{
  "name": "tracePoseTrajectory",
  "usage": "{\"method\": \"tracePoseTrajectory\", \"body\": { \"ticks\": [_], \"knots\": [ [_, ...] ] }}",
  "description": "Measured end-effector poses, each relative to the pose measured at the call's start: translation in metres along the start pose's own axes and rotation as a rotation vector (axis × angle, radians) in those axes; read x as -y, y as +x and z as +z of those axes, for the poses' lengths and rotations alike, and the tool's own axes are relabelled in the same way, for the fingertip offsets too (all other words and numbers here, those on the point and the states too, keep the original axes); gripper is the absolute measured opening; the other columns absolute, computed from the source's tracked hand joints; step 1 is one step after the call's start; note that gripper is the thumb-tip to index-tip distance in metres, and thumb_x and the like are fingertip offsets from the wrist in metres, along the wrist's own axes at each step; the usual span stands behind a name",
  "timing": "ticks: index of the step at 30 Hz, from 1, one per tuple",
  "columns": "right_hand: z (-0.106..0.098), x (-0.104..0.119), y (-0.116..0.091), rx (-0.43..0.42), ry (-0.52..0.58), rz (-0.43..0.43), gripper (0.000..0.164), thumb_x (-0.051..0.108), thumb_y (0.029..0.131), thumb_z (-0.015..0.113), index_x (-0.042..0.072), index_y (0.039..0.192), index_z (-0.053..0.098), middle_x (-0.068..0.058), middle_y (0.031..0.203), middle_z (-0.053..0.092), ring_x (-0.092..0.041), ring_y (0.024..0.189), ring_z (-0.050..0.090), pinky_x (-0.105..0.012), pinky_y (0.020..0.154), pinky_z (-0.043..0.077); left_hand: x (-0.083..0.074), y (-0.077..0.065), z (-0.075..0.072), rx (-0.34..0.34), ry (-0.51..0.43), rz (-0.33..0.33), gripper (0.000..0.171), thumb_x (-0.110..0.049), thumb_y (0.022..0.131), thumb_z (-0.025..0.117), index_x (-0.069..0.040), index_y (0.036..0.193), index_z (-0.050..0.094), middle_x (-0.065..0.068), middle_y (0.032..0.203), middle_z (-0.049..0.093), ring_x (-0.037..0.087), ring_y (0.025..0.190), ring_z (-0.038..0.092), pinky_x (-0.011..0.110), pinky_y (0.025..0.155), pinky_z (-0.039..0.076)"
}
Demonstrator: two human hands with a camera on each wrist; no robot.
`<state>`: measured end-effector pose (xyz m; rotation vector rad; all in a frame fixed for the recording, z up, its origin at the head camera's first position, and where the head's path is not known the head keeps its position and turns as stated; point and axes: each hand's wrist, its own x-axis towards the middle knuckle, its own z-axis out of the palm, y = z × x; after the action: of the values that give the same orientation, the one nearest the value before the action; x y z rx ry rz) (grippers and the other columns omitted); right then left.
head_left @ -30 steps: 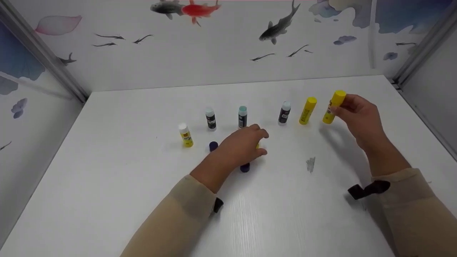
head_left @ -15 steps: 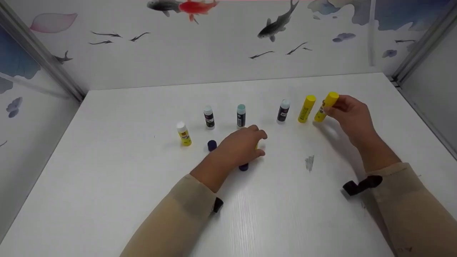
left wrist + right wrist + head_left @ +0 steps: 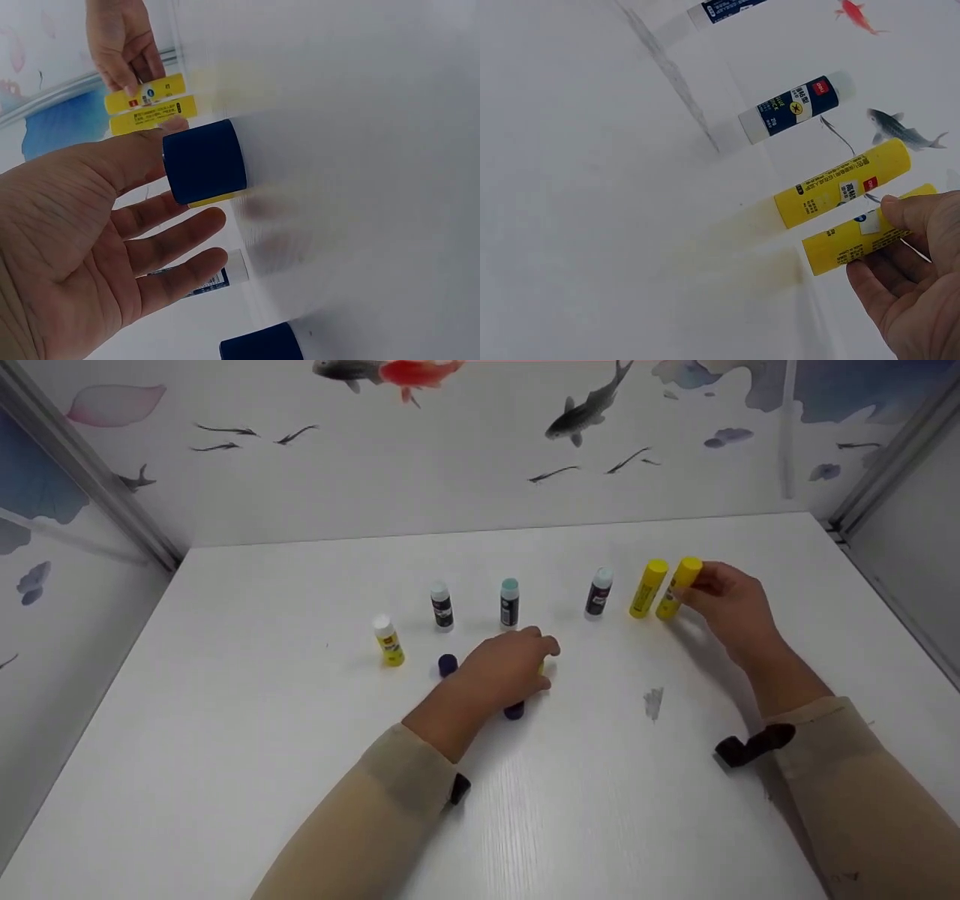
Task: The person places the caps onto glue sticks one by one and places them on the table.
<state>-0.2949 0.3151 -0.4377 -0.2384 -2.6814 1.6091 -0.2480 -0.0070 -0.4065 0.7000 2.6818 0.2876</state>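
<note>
My right hand (image 3: 731,607) pinches a yellow glue stick (image 3: 847,244), upright at the back right, between thumb and fingers. Close beside it stands a second yellow glue stick (image 3: 648,589), a narrow gap between them. My left hand (image 3: 502,671) hovers mid-table, fingers loosely spread and thumb apart. In the left wrist view a dark blue cap (image 3: 204,161) overlaps the thumb, and a bit of yellow shows behind it. From the head, this blue cap (image 3: 514,710) peeks out below the hand, which hides most of what stands there.
Three glue sticks with dark labels (image 3: 442,607) (image 3: 509,604) (image 3: 598,594) stand in a row at the back. A yellow glue stick with a white cap (image 3: 388,641) stands at left, near another blue cap (image 3: 448,664). Printed walls (image 3: 480,495) border the white table (image 3: 225,780).
The right hand has moved left with its yellow glue stick, bringing it close beside the other yellow one. The left hand has stayed almost still.
</note>
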Motion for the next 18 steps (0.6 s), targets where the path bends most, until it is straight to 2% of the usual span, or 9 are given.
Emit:
{"method": "tracePoseTrajectory", "body": {
  "ticks": [3,8,18],
  "knots": [
    [0.0005,-0.0009,0.0005,0.009,-0.002,-0.001,0.058,0.039,0.101,0.068,0.017,0.152,0.050,-0.008,0.149,0.055,-0.020,0.135,0.054,-0.023,0.110,0.051,-0.0003,-0.0006,-0.0004,0.013,-0.019,-0.015,0.051,-0.028,0.100,0.072,-0.024,0.149,0.057,0.003,0.144,0.060,0.021,0.129,0.062,0.042,0.113,0.051],
    [0.0022,-0.0020,0.0005,0.019,-0.001,-0.012,0.057,0.037,0.101,0.069,0.017,0.151,0.051,-0.007,0.148,0.056,-0.019,0.134,0.054,-0.015,0.103,0.052,-0.0004,-0.0005,0.0007,0.022,-0.023,-0.022,0.050,-0.024,0.101,0.071,-0.025,0.149,0.057,0.003,0.144,0.060,0.022,0.129,0.062,0.043,0.114,0.051],
    [0.0038,-0.0012,-0.0005,0.013,-0.042,-0.042,0.052,0.033,0.104,0.064,0.019,0.153,0.050,-0.010,0.151,0.055,-0.025,0.139,0.054,-0.032,0.113,0.050,-0.0016,0.0008,0.0005,0.034,0.015,-0.019,0.045,-0.015,0.105,0.062,-0.025,0.148,0.057,0.002,0.145,0.059,0.022,0.134,0.060,0.041,0.113,0.051]
  ]
}}
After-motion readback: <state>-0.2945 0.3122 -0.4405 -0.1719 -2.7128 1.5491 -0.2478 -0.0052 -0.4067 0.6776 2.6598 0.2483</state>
